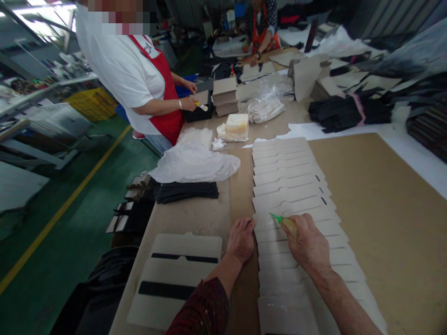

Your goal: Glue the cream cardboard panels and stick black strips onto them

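Right hand (309,242) pinching a green-tipped glue bottle (284,222) over overlapped grey card pieces (289,186), left hand (240,239) pressed flat beside them on the counter (384,209)

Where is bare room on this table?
Largest: the brown board right of the white card row. Smaller: between the black stack and the left hand. Crowded: the far end, and the row where the right hand holds a bottle.

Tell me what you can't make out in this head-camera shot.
Head view, all of it.
Tool in the right hand: only a green tip and yellowish neck show; fingers cover the rest.
Nearest cards: blurred, cut by the bottom edge.
Left hand: whether it touches the cards is unclear.
Co-worker's hand at the black tray: too small to tell what it holds.
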Demonstrator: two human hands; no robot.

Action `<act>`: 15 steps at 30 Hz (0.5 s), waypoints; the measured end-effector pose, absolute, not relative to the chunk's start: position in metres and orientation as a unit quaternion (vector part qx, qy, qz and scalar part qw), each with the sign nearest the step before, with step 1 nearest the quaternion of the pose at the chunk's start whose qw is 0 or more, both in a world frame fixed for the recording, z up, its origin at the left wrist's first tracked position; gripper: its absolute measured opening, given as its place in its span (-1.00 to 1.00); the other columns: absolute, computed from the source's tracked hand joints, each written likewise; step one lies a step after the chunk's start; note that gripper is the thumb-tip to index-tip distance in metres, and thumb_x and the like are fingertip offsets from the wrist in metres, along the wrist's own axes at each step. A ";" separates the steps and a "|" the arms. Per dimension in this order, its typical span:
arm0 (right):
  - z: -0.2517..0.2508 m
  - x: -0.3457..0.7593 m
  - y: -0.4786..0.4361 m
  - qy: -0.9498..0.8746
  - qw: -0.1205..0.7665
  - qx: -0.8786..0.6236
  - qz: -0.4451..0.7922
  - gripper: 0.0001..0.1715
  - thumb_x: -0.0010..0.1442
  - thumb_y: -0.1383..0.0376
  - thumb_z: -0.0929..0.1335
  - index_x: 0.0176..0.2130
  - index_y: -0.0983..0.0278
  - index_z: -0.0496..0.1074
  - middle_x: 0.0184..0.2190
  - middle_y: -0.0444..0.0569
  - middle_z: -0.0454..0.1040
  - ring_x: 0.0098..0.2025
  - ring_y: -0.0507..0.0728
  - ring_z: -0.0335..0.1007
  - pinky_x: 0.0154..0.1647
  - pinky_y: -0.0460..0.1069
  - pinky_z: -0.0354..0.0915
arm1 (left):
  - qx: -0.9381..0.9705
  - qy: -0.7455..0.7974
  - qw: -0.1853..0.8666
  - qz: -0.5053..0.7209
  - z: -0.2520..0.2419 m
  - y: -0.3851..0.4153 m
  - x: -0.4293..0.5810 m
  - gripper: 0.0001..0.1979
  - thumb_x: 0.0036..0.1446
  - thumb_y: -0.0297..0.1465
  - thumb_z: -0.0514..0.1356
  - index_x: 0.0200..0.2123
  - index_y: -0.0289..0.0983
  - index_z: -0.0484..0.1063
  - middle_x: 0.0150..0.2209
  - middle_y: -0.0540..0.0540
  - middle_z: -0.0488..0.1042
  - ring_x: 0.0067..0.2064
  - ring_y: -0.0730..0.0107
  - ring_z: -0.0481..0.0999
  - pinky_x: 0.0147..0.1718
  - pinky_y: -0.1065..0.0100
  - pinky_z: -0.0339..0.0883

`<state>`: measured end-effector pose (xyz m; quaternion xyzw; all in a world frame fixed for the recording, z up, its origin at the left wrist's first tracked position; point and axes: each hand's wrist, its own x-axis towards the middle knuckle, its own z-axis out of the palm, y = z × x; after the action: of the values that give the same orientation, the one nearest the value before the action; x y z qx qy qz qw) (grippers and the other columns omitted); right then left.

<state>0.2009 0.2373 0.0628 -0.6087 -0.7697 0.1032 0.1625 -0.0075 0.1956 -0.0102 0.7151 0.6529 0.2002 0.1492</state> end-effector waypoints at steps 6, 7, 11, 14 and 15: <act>0.068 0.206 0.243 -0.767 0.157 -0.615 0.088 -0.85 0.34 0.17 0.28 -0.12 0.18 0.30 -0.20 -0.06 0.38 -0.32 0.12 0.32 -0.47 -0.04 0.03 | 0.715 0.654 0.147 0.200 -0.013 0.196 -0.008 -0.55 0.15 -0.61 0.04 0.07 -0.20 0.41 0.00 -0.13 0.41 -0.03 0.16 0.31 0.04 0.12 0.33; 0.069 0.206 0.243 -0.768 0.157 -0.615 0.089 -0.85 0.34 0.17 0.28 -0.13 0.18 0.30 -0.19 -0.06 0.38 -0.32 0.11 0.32 -0.47 -0.04 0.03 | 0.716 0.653 0.147 0.199 -0.013 0.196 -0.008 -0.55 0.15 -0.61 0.04 0.07 -0.20 0.41 0.00 -0.13 0.41 -0.04 0.16 0.31 0.04 0.12 0.33; 0.068 0.198 0.240 -0.777 0.165 -0.599 0.107 -0.86 0.34 0.18 0.28 -0.14 0.18 0.31 -0.22 -0.05 0.38 -0.33 0.11 0.32 -0.47 -0.04 0.06 | 0.717 0.653 0.144 0.200 -0.014 0.196 -0.008 -0.57 0.16 -0.61 0.05 0.06 -0.22 0.41 -0.01 -0.13 0.41 -0.03 0.16 0.31 0.05 0.14 0.32; 0.066 0.189 0.235 -0.784 0.172 -0.582 0.126 -0.87 0.34 0.20 0.27 -0.13 0.17 0.33 -0.23 -0.06 0.38 -0.33 0.11 0.33 -0.46 -0.04 0.09 | 0.717 0.653 0.143 0.199 -0.013 0.195 -0.007 -0.58 0.16 -0.60 0.05 0.05 -0.21 0.41 -0.01 -0.14 0.41 -0.03 0.16 0.32 0.04 0.13 0.33; 0.066 0.188 0.233 -0.785 0.175 -0.579 0.130 -0.87 0.34 0.20 0.27 -0.13 0.18 0.33 -0.23 -0.06 0.38 -0.33 0.11 0.34 -0.46 -0.04 0.10 | 0.717 0.652 0.143 0.199 -0.013 0.195 -0.007 -0.58 0.16 -0.59 0.05 0.06 -0.20 0.40 0.00 -0.14 0.41 -0.03 0.16 0.32 0.04 0.12 0.33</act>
<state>0.1875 0.2334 0.0658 -0.5795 -0.7854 0.1300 0.1745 -0.0073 0.1953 -0.0132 0.7172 0.6522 0.1993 0.1434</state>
